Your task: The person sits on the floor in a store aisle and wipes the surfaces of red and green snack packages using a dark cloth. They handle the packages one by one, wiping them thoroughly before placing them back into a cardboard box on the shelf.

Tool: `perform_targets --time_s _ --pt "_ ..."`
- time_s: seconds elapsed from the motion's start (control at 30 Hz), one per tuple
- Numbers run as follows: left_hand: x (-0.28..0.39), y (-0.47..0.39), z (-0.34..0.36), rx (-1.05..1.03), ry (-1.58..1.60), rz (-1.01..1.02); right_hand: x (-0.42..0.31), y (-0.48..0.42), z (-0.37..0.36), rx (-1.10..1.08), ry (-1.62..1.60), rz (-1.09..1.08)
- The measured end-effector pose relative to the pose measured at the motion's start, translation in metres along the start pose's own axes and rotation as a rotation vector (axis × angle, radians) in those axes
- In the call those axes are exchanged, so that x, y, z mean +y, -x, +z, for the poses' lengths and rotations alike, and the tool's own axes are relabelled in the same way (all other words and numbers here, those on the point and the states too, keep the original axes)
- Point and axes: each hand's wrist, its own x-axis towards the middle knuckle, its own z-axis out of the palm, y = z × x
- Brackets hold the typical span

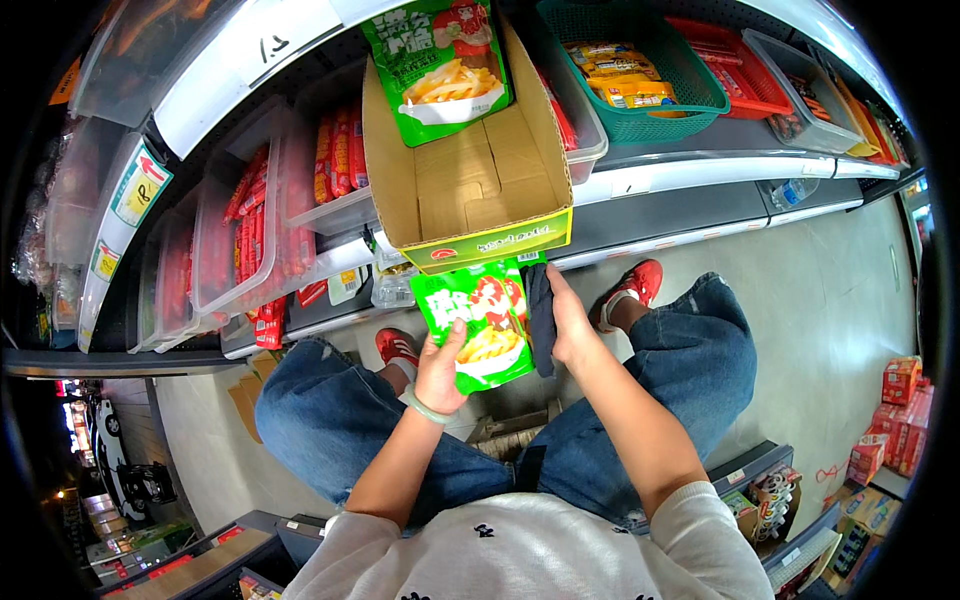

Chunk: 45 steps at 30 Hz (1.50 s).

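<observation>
Between my knees, my left hand [440,373] grips a green snack packet [480,330] printed with a picture of fries, its thumb on the front. My right hand [570,315] holds a dark grey cloth [538,319] against the packet's right side. Another green packet edge shows behind the first, but how many are held is hard to tell. Just beyond my hands an open cardboard display box [480,180] juts out from the shelf, its brown inside facing me. One like packet [442,71] leans upright at its back.
Clear plastic bins [238,247] of red-wrapped snacks line the shelf at left. A green basket [645,124] of yellow packets and a red basket [739,67] sit at right. A plastic bottle [793,193] lies on the bottom shelf. Low racks [757,465] stand behind me.
</observation>
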Motion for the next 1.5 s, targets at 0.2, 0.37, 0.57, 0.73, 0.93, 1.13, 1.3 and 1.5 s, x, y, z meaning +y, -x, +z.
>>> perform_targets --time_s 0.2,0.37,0.57,0.73,0.93,1.13,1.3,1.5 --pt "0.003 -0.005 -0.009 0.023 -0.004 0.070 0.003 0.032 0.028 -0.177 0.259 0.040" --pt "-0.009 -0.002 -0.006 0.006 -0.301 0.255 0.008 0.035 0.021 -0.221 0.456 -0.136" --pt "0.013 -0.006 -0.012 -0.061 0.050 -0.164 0.004 0.035 0.026 -0.248 0.526 -0.179" --pt "0.023 -0.007 -0.002 0.054 -0.058 0.141 0.028 0.032 0.026 -0.222 0.514 -0.153" --pt "0.037 -0.012 -0.013 -0.035 0.038 0.072 0.031 0.030 0.021 -0.176 0.602 -0.099" --pt "0.055 -0.010 -0.005 -0.089 -0.089 -0.136 0.017 0.030 0.017 -0.198 0.739 -0.180" --pt "0.045 -0.012 -0.012 -0.016 -0.130 -0.055 0.020 0.035 0.026 -0.114 0.725 -0.291" --pt "0.045 -0.012 -0.012 0.015 -0.069 0.006 0.000 0.037 0.028 0.028 0.508 -0.326"
